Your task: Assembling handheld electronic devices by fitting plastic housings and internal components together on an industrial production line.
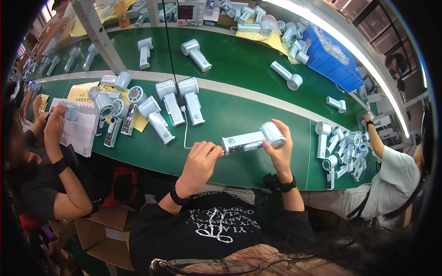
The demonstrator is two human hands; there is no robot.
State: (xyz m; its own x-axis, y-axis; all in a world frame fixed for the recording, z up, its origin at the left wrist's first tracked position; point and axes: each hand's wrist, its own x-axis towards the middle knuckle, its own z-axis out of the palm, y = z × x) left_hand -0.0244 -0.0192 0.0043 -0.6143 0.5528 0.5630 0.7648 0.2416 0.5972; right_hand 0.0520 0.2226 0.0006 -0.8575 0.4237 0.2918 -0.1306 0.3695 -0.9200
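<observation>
Pale-blue fan (pixel 248 139) spans sideways above the near edge of the bench (pixel 248 171). Right hand (pixel 280 155) wraps its head; left hand (pixel 199 166) bunches at its handle end, hold unclear

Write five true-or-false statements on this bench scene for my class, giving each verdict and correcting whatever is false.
1. The right hand grips a pale blue device by its round head. True.
2. The left hand rests flat on the bench. False: the left hand is raised, its fingers at the device's handle end.
3. A white cable shows to the left of the device. True.
4. A blue crate stands toward the upper right of the view. True.
5. The co-worker at right wears a black shirt. False: that shirt is white.
</observation>
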